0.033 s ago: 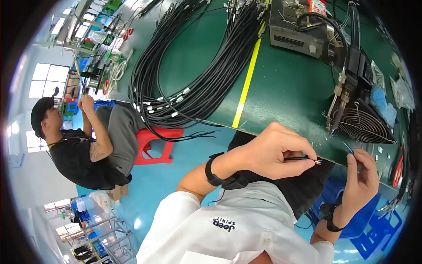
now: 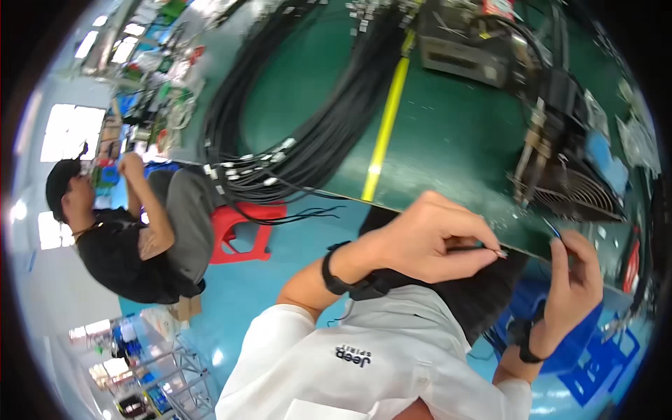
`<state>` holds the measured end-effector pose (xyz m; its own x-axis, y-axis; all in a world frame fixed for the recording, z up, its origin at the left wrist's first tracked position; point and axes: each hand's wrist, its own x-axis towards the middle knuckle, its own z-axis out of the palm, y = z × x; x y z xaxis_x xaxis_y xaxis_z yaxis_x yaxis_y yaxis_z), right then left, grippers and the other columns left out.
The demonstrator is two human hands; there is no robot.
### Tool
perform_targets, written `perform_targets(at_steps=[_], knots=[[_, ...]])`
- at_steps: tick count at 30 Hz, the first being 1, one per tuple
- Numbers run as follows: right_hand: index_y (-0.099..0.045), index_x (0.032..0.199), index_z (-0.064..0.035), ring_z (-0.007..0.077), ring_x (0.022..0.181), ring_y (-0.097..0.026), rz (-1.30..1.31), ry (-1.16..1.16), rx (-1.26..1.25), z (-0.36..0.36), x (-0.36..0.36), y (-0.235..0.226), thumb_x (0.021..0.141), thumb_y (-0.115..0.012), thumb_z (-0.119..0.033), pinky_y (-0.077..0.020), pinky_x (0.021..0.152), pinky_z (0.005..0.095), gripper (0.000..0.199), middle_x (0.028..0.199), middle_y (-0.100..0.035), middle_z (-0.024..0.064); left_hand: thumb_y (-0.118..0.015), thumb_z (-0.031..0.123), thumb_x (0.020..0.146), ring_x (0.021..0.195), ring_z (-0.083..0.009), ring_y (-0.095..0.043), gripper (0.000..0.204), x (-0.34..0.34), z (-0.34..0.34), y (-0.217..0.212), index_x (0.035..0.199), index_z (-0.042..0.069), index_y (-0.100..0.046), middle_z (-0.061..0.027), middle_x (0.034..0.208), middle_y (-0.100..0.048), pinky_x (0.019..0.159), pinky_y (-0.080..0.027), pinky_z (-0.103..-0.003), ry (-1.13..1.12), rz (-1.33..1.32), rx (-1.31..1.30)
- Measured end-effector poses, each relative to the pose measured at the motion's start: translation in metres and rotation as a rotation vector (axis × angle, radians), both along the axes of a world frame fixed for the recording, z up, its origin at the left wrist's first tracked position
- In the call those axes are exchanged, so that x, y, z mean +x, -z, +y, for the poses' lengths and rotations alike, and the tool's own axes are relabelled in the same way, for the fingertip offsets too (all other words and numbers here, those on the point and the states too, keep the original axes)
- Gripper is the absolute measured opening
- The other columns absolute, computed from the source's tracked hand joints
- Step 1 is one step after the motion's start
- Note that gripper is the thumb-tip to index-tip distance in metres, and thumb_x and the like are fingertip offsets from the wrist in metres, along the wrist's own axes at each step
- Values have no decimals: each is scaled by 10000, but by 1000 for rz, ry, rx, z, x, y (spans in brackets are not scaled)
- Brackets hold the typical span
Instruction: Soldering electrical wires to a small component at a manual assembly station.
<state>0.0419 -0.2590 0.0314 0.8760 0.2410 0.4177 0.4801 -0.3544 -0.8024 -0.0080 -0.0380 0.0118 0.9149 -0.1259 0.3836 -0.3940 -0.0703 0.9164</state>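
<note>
At the bench's near edge, my left hand (image 2: 437,241) pinches a black cable (image 2: 462,248) between thumb and index finger. The cable's stripped wire ends (image 2: 500,254) poke out past the fingertips toward the right. My right hand (image 2: 575,273) is closed in a pinch on a thin, blue, wire-like piece (image 2: 553,227) that points up and left. A gap separates the two hands. Beyond the right hand, a soldering iron (image 2: 530,150) stands in a holder with its tip down over the bench. Motion blur softens the small details.
A large bundle of black cables (image 2: 325,143) covers the green bench (image 2: 434,140) at left. A grey box (image 2: 462,57), a round fan grille (image 2: 575,197), a blue sponge (image 2: 606,164) and red-handled pliers (image 2: 631,267) lie right. A seated co-worker (image 2: 115,245) and red stool (image 2: 262,245) are left.
The whole view has shifted slightly left and grown blurrier. Both hands keep their grips and nearly the same places.
</note>
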Motion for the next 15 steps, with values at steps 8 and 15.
perform_targets(at_steps=[8, 15], knots=[[-648, 928, 54, 166, 830, -627, 60, -169, 213, 23, 9, 9, 775, -684, 134, -502, 729, 248, 177, 948, -670, 146, -695, -32, 725, 430, -79, -453, 126, -2, 5, 4, 841, 5, -728, -64, 630, -648, 414, -303, -223, 15, -13, 46], [-649, 929, 51, 160, 818, -628, 56, -203, 236, 25, 5, 3, 770, -688, 132, -500, 701, 240, 182, 948, -672, 144, -692, -32, 716, 425, -78, -445, 128, -3, 4, 3, 832, 4, -732, -56, 605, -636, 409, -294, -222, -1, -9, 42]])
